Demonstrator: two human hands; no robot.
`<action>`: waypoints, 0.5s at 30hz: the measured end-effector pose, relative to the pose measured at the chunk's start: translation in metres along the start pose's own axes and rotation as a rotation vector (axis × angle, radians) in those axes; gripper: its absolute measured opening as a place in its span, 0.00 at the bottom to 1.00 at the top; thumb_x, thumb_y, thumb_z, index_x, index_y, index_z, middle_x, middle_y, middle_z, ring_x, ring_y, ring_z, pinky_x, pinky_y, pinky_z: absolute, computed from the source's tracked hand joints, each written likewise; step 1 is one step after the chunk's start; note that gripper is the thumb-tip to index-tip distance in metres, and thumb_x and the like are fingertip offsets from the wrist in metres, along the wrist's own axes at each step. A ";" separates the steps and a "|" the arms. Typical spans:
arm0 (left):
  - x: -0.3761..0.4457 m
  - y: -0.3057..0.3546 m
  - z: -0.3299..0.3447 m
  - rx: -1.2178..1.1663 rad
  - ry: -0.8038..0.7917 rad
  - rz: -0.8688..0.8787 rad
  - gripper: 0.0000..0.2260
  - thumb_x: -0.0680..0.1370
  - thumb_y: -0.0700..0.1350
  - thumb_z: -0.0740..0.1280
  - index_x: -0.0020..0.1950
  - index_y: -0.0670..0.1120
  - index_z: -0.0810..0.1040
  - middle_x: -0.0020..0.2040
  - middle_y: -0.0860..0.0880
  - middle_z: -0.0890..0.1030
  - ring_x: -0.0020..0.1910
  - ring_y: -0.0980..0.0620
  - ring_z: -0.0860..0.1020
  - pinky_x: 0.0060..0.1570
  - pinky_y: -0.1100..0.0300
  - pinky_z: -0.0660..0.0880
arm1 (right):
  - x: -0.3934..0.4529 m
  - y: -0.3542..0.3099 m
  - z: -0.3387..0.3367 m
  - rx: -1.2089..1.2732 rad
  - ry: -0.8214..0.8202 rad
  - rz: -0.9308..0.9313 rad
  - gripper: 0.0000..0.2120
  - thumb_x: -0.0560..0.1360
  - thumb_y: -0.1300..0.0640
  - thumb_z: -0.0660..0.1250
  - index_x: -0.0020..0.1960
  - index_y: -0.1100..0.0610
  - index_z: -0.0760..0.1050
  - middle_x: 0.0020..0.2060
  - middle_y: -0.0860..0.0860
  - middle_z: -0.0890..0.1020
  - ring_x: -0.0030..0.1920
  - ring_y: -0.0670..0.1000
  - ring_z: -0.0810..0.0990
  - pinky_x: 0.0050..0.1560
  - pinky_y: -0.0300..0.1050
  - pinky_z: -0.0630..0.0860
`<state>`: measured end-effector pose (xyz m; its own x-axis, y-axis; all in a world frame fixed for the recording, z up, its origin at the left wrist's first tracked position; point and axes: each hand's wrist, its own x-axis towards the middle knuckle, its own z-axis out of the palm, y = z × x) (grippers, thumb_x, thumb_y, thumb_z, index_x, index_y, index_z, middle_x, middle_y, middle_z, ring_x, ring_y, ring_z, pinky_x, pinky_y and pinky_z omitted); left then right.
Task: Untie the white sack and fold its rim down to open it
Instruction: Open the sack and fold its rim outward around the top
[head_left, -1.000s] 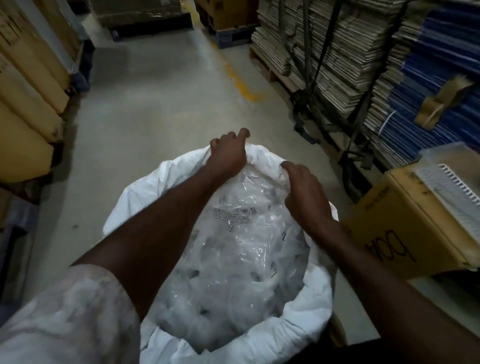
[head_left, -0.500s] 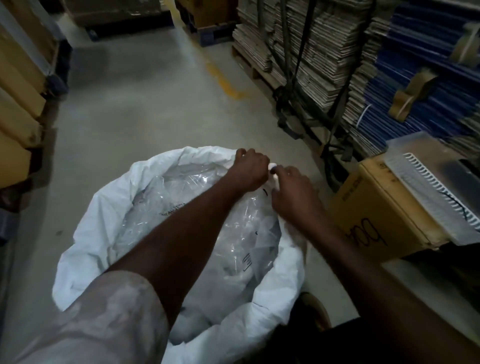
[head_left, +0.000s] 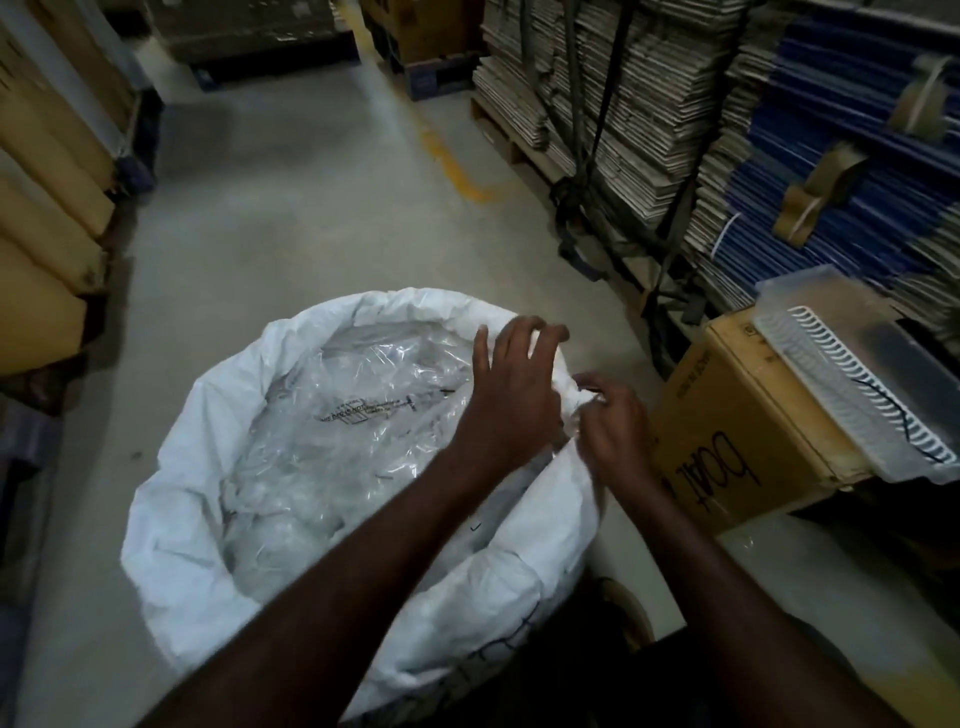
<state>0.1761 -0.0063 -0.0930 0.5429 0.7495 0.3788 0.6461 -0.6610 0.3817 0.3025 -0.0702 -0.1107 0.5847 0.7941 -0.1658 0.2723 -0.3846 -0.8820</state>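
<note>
Two hands work at the far right edge of a white sack (head_left: 171, 540) standing open on a concrete floor (head_left: 291, 218) in a storage aisle. Stacks of flattened cardboard (head_left: 597, 104) and blue sheets (head_left: 852, 171), strapped in bundles, line the right side; tan cartons (head_left: 47, 218) line the left. A yellow line (head_left: 447, 156) runs along the floor past the sack.

The sack's mouth is wide open, its white rim (head_left: 405, 306) rolled outward around most of the circle. Inside lies a clear plastic liner (head_left: 332, 431) with printed black text, crumpled over pale contents that cannot be identified.

A brown cardboard box (head_left: 748, 415) marked in black lettering stands just beside the sack on the right, with a white slotted plastic tray (head_left: 852, 384) resting on top.

Left hand (head_left: 511, 395): reaches across the sack's mouth to the far right rim, fingers spread and loosely curled over the rim's edge, thumb apart; whether it has a firm hold on the fabric cannot be told.

Right hand (head_left: 618, 441): just beside the left hand, at the same stretch of rim, fingers closed in a pinch on a bunched fold of white sack fabric (head_left: 584, 397).
</note>
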 end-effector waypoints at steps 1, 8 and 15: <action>-0.023 0.005 0.001 0.002 0.019 0.007 0.29 0.74 0.47 0.59 0.75 0.46 0.74 0.74 0.43 0.74 0.79 0.43 0.69 0.81 0.34 0.56 | 0.003 0.002 -0.001 0.083 -0.001 0.062 0.15 0.65 0.56 0.63 0.46 0.47 0.84 0.45 0.47 0.87 0.49 0.54 0.86 0.52 0.47 0.82; -0.159 0.013 0.019 0.188 -0.198 0.012 0.35 0.83 0.68 0.59 0.80 0.43 0.72 0.81 0.41 0.70 0.85 0.36 0.62 0.82 0.30 0.56 | -0.001 0.014 -0.004 0.182 -0.104 0.123 0.29 0.65 0.59 0.59 0.65 0.51 0.77 0.58 0.59 0.84 0.50 0.58 0.83 0.45 0.45 0.77; -0.160 0.024 0.016 0.274 -0.203 -0.013 0.16 0.71 0.46 0.70 0.57 0.45 0.80 0.55 0.46 0.78 0.62 0.41 0.77 0.83 0.37 0.58 | -0.076 0.017 -0.011 -0.473 -0.050 -0.089 0.39 0.78 0.38 0.67 0.82 0.51 0.57 0.74 0.62 0.72 0.69 0.67 0.76 0.66 0.60 0.77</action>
<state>0.1138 -0.1416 -0.1578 0.6114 0.7684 0.1890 0.7591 -0.6370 0.1343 0.2711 -0.1419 -0.1080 0.5091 0.8508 -0.1300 0.6438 -0.4767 -0.5986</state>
